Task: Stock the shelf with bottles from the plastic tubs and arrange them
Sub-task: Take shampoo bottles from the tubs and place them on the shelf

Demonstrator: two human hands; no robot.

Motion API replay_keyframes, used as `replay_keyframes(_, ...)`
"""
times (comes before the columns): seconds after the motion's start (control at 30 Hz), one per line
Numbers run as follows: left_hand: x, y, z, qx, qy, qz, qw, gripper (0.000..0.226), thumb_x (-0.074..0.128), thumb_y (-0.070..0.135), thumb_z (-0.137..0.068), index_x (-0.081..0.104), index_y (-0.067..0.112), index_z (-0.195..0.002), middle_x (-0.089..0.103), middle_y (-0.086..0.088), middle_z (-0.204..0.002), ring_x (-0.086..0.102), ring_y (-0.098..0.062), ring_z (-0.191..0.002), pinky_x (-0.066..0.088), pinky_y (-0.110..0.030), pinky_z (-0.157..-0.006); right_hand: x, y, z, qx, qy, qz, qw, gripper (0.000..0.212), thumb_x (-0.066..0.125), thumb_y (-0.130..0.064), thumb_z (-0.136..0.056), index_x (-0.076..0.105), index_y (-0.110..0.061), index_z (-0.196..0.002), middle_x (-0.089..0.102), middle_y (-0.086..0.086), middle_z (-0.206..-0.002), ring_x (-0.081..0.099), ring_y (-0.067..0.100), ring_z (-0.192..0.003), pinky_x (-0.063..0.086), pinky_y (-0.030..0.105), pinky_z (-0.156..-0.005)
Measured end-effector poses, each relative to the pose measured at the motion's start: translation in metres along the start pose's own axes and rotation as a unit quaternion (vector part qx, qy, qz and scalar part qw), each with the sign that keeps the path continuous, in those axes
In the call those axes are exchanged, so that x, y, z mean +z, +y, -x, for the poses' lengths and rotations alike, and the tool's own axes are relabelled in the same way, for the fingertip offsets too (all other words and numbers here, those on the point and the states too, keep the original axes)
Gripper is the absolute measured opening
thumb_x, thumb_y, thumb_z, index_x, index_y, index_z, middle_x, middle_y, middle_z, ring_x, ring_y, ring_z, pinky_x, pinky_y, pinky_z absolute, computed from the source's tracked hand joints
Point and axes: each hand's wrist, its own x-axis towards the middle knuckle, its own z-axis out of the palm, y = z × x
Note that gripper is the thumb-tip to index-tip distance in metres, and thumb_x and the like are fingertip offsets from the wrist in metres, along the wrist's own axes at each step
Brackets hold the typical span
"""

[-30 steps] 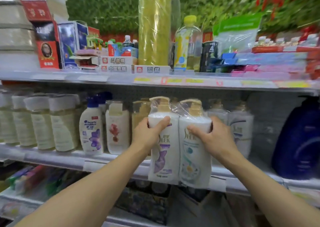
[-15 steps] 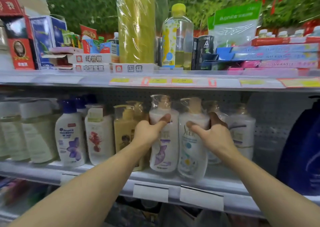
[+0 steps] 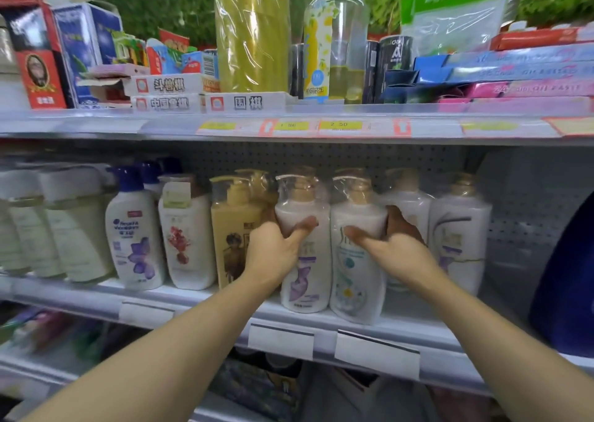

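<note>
While both hands are on it, the twin pack of pump bottles (image 3: pixel 331 260) stands at the front edge of the middle shelf (image 3: pixel 193 299), between a yellow pump bottle (image 3: pixel 233 228) on its left and white bottles on its right.

Left hand (image 3: pixel 273 251): thumb across the front of the left-hand bottle, fingers round its far side, gripping. Right hand (image 3: pixel 395 251): thumb on the front of the right-hand bottle, fingers wrapped behind its shoulder, gripping.

Handling, by judgement: two full bottles bound in clear film, so heavy for their size. Film looks slick and loose around the pumps, a poor place to pull. Best held low on the shoulders, one hand per side, as now. Hard plastic, not fragile, but top-heavy near the shelf lip.

Count: two bottles in the pack, one with a purple label, one with a teal label. Two more white bottles just right of it, possibly others behind; the back row is too blurred to count. One yellow bottle clearly, a second likely behind it. Plastic tubs not in view.
</note>
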Motion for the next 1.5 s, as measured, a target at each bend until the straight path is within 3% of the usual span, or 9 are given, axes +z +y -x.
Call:
replay_keyframes(0.07,-0.003,-0.004,0.007,0.032,0.009,-0.097,0.995,0.048,0.065,0.054,-0.081,0.060,0.007,-0.087,0.065,-0.003,-0.082,0.063,-0.019,-0.079,0.049,-0.025,-0.058,-0.002,0.003,0.007,0.010,-0.049,0.024,0.998,0.064,0.074,-0.058,-0.068,0.045,-0.022,-0.112,0.059,0.000,-0.108,0.057,0.018,-0.093,0.045,0.030,-0.075)
replay_keyframes(0.13,-0.005,-0.008,0.014,0.032,0.003,-0.166,0.986,0.049,0.066,0.056,-0.080,0.054,0.010,-0.087,0.061,-0.002,-0.080,0.062,-0.021,-0.078,0.051,-0.031,-0.063,-0.001,0.013,0.013,0.027,-0.095,0.065,0.993,0.065,0.077,-0.054,-0.066,0.049,-0.021,-0.115,0.062,0.002,-0.115,0.060,0.020,-0.100,0.050,0.034,-0.084)
replay_keyframes(0.27,-0.001,-0.012,0.025,-0.001,-0.016,-0.246,0.969,0.050,0.066,0.058,-0.079,0.048,0.014,-0.090,0.053,0.003,-0.077,0.059,-0.022,-0.079,0.050,-0.034,-0.065,0.006,0.025,0.022,0.034,-0.147,0.127,0.980,0.067,0.076,-0.046,-0.072,0.044,-0.016,-0.124,0.055,0.004,-0.129,0.054,0.022,-0.114,0.046,0.031,-0.093)
replay_keyframes(0.43,-0.001,-0.006,0.026,-0.009,0.006,-0.285,0.958,0.057,0.070,0.059,-0.074,0.055,0.009,-0.098,0.064,-0.007,-0.092,0.063,-0.025,-0.085,0.055,-0.039,-0.070,0.011,0.022,0.014,0.036,-0.130,0.109,0.985,0.068,0.079,-0.031,-0.074,0.042,-0.010,-0.128,0.052,0.009,-0.132,0.052,0.026,-0.118,0.042,0.026,-0.090)
replay_keyframes(0.6,-0.006,-0.005,0.033,0.005,-0.007,-0.346,0.938,0.053,0.071,0.053,-0.078,0.048,0.013,-0.106,0.063,-0.007,-0.104,0.062,-0.028,-0.098,0.049,-0.036,-0.072,0.018,0.023,0.021,0.031,-0.096,0.188,0.977,0.063,0.076,-0.026,-0.078,0.039,-0.008,-0.125,0.052,0.013,-0.127,0.053,0.031,-0.115,0.044,0.029,-0.088)
replay_keyframes(0.73,-0.012,-0.011,0.042,0.016,-0.016,-0.410,0.912,0.048,0.065,0.050,-0.084,0.044,0.015,-0.109,0.063,-0.007,-0.107,0.062,-0.029,-0.099,0.042,-0.033,-0.071,0.016,0.013,0.039,0.028,-0.052,0.300,0.952,0.066,0.075,-0.038,-0.078,0.039,-0.007,-0.124,0.051,0.013,-0.122,0.053,0.032,-0.112,0.048,0.038,-0.085)
replay_keyframes(0.93,-0.034,-0.034,0.061,0.026,-0.023,-0.406,0.913,0.045,0.063,0.043,-0.087,0.044,0.017,-0.118,0.063,-0.005,-0.107,0.060,-0.028,-0.100,0.043,-0.034,-0.072,0.026,-0.014,0.075,-0.058,-0.021,0.319,0.946,0.066,0.068,-0.042,-0.081,0.035,-0.011,-0.130,0.040,0.009,-0.132,0.037,0.027,-0.122,0.043,0.036,-0.088)
replay_keyframes(1.2,-0.102,-0.089,0.098,-0.027,-0.066,-0.390,0.918,0.044,0.063,0.046,-0.086,0.047,0.020,-0.117,0.064,-0.002,-0.109,0.060,-0.026,-0.104,0.047,-0.036,-0.075,0.096,-0.058,0.124,-0.136,-0.125,0.302,0.935,0.069,0.065,-0.044,-0.082,0.033,-0.015,-0.135,0.040,0.006,-0.138,0.037,0.025,-0.125,0.039,0.035,-0.098)
replay_keyframes(1.5,-0.182,-0.187,0.152,-0.133,-0.093,-0.389,0.907,0.045,0.063,0.046,-0.086,0.046,0.017,-0.116,0.064,-0.005,-0.109,0.059,-0.029,-0.105,0.045,-0.036,-0.072,0.219,-0.084,0.184,-0.158,-0.276,0.293,0.902,0.063,0.063,-0.043,-0.085,0.033,-0.014,-0.132,0.039,0.008,-0.132,0.036,0.028,-0.125,0.041,0.036,-0.095)
